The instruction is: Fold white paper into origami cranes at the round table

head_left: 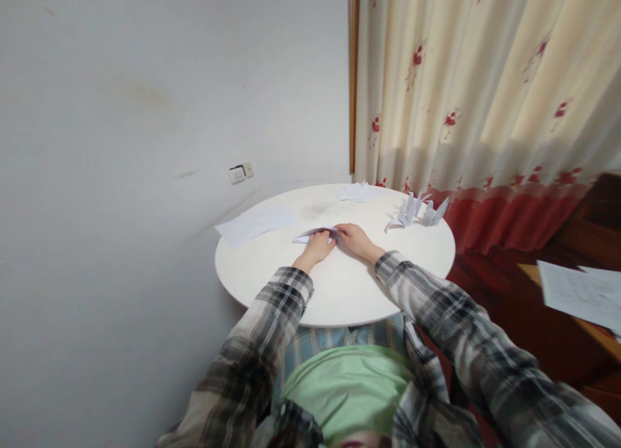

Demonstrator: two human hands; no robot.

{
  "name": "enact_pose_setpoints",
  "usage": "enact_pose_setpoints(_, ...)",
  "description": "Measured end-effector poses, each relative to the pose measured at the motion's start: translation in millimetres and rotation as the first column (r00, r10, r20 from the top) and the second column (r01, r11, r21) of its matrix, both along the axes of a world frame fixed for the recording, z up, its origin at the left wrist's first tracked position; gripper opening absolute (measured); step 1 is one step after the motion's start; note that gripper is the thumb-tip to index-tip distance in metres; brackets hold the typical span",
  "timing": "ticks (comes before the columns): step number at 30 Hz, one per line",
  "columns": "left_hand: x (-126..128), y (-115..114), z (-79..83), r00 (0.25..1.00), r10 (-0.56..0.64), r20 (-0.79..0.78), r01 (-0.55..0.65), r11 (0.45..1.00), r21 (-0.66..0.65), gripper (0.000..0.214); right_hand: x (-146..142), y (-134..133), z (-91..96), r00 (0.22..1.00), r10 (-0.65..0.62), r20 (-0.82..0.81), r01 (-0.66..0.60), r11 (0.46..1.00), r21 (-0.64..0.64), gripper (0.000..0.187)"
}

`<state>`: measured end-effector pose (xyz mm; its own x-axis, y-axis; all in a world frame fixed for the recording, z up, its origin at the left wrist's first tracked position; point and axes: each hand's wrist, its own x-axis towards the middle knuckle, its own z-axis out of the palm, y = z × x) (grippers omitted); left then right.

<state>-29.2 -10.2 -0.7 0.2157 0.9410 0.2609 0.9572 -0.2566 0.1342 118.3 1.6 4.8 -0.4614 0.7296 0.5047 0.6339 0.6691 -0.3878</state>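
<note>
A partly folded white paper [313,233] lies flat on the round white table [339,286]. My left hand [317,246] rests on its near edge with curled fingers, pressing it down. My right hand [353,236] presses the paper's right end, fingers bent onto it. Both arms wear plaid sleeves.
A stack of white sheets [256,224] lies at the table's left. Folded paper cranes [418,212] stand at the right rear, and more folded paper [356,191] at the far edge. A wall is to the left, a curtain [485,99] behind, and a wooden desk with papers [579,293] at right.
</note>
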Motion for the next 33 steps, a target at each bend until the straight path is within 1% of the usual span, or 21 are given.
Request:
enact_pose_setpoints(9, -1.6, 1.0, 0.1, 1.000, -0.010, 0.004, 0.010, 1.000, 0.011, 0.038, 0.1, -0.7, 0.7, 1.000, -0.018, 0.008, 0.018, 1.000, 0.007, 0.030)
enact_pose_setpoints(18, -2.7, -4.8, 5.9, 0.999, -0.044, -0.001, 0.044, 0.999, 0.016, 0.035, 0.3, 1.9, -1.5, 1.000, -0.002, 0.013, 0.002, 1.000, 0.012, 0.031)
enact_pose_setpoints(26, -2.2, -3.5, 4.5, 1.000, -0.006, 0.020, 0.005, 0.999, 0.042, 0.035, -0.2, 1.0, -0.5, 0.998, -0.048, 0.027, 0.047, 0.999, 0.015, 0.028)
enact_pose_setpoints(33, -1.6, -3.1, 5.4, 0.999, 0.029, 0.017, -0.030, 0.999, 0.015, 0.033, -0.4, -0.3, 0.5, 0.998, -0.048, 0.028, 0.048, 0.999, 0.010, 0.028)
